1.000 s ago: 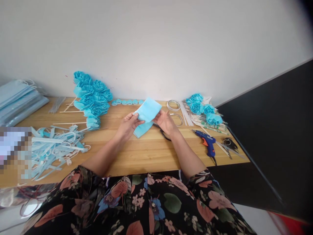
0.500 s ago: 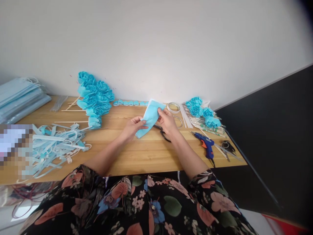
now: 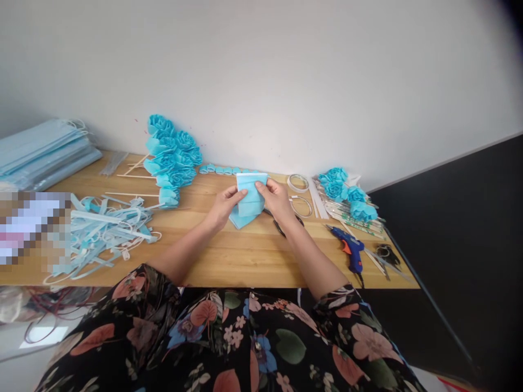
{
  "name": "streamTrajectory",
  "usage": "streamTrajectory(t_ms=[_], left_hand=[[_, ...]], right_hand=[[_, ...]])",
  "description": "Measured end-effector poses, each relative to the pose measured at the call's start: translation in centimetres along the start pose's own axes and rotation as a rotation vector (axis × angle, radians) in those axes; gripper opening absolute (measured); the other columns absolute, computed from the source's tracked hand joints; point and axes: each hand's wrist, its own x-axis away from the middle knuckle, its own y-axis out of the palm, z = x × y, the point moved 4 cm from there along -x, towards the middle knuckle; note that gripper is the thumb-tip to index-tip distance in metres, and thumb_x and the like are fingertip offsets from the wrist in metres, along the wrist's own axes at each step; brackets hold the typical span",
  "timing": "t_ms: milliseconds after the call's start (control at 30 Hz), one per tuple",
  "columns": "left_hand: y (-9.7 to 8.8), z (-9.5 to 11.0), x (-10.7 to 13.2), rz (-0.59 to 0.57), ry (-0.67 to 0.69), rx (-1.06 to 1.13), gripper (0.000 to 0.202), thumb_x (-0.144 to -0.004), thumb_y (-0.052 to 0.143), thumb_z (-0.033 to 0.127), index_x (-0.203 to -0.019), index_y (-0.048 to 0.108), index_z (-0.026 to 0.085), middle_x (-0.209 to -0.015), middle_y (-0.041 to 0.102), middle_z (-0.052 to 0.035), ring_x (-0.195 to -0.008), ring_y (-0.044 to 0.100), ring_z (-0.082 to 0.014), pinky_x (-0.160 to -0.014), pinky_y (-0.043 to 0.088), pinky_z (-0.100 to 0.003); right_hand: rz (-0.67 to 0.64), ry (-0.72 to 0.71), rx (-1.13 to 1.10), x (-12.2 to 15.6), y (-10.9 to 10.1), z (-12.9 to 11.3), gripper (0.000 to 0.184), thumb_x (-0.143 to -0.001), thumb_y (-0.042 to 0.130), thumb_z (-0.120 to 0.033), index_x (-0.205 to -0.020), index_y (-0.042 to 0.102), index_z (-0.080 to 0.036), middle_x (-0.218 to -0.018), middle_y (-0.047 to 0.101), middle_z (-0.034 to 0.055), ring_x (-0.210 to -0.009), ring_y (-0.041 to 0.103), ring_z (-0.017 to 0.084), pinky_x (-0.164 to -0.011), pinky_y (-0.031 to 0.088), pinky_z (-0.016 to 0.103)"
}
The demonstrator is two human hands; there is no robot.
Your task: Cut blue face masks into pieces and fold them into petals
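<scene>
A light blue sheet of mask fabric (image 3: 250,198) is folded over and held just above the wooden table (image 3: 245,256). My left hand (image 3: 224,207) pinches its left edge, thumb on top. At the sheet's upper right edge my right hand (image 3: 278,200) pinches it with thumb and fingers. Black scissors (image 3: 281,227) lie on the table under my right wrist, partly hidden.
Finished blue fabric roses on sticks (image 3: 171,155) lie at the back left, more roses (image 3: 345,190) at the back right. Cut strips and ear loops (image 3: 102,231) pile at left, stacked masks (image 3: 44,152) far left. A blue glue gun (image 3: 351,250), tape rolls (image 3: 300,190) and small rolled pieces (image 3: 223,170) lie around.
The blue sheet has been folded over from an opened, slanted shape into a squarer, upright piece. Both hands kept hold and shifted slightly with it. The camera view shifted a little.
</scene>
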Motion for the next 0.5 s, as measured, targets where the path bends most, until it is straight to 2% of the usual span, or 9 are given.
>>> streamTrajectory(t_ms=[100,200,267,333,400,500], left_hand=[[-0.7,0.1,-0.1,0.097,0.016,-0.028,0.041,-0.063,0.085,0.05,-0.077,0.07,0.015,-0.067,0.065,0.0001,-0.06,0.056,-0.0112,-0.059,0.046,-0.023],[-1.4,0.3,-0.5,0.178,0.036,-0.021,0.041,-0.061,0.086,0.05,-0.071,0.066,0.015,-0.06,0.059,0.0026,-0.054,0.05,-0.0089,-0.054,0.041,-0.022],[-1.7,0.4,-0.6,0.222,0.047,0.008,0.042,-0.06,0.086,0.049,-0.071,0.065,0.015,-0.06,0.058,0.0031,-0.052,0.048,-0.0081,-0.052,0.038,-0.021],[-1.9,0.5,-0.7,0.249,0.058,0.027,0.042,-0.059,0.087,0.048,-0.074,0.066,0.015,-0.062,0.061,0.0025,-0.053,0.049,-0.0086,-0.052,0.039,-0.022],[-1.8,0.6,-0.6,0.252,0.075,0.019,0.042,-0.058,0.087,0.046,-0.079,0.068,0.015,-0.068,0.065,0.0012,-0.058,0.052,-0.0103,-0.057,0.043,-0.023],[-1.4,0.8,-0.4,0.231,0.118,-0.033,0.041,-0.059,0.086,0.044,-0.082,0.068,0.015,-0.073,0.066,0.0009,-0.066,0.056,-0.0124,-0.065,0.046,-0.024]], right_hand=[[0.015,-0.024,0.035,-0.4,0.1,0.1,0.033,-0.082,0.066,-0.053,-0.083,0.067,-0.02,-0.073,0.061,-0.0011,-0.069,0.053,0.014,-0.064,0.043,0.027],[0.203,-0.109,0.083,-0.3,-0.5,-0.7,0.032,-0.086,0.062,-0.05,-0.101,0.067,-0.022,-0.088,0.067,0.0019,-0.082,0.059,0.017,-0.076,0.047,0.029],[0.315,-0.176,0.159,0.3,-0.6,-1.5,0.03,-0.088,0.06,-0.048,-0.103,0.068,-0.023,-0.094,0.069,0.0037,-0.088,0.06,0.018,-0.083,0.047,0.03],[0.278,-0.206,0.219,0.8,0.0,-2.0,0.029,-0.09,0.058,-0.049,-0.097,0.07,-0.023,-0.091,0.07,0.0044,-0.083,0.059,0.019,-0.082,0.047,0.032],[0.167,-0.197,0.243,1.2,1.1,-2.2,0.029,-0.09,0.058,-0.049,-0.094,0.072,-0.023,-0.087,0.071,0.0047,-0.077,0.06,0.019,-0.076,0.047,0.032],[0.034,-0.16,0.223,1.5,2.5,-2.2,0.032,-0.088,0.061,-0.048,-0.105,0.072,-0.024,-0.098,0.073,0.0061,-0.084,0.063,0.019,-0.072,0.048,0.031]])
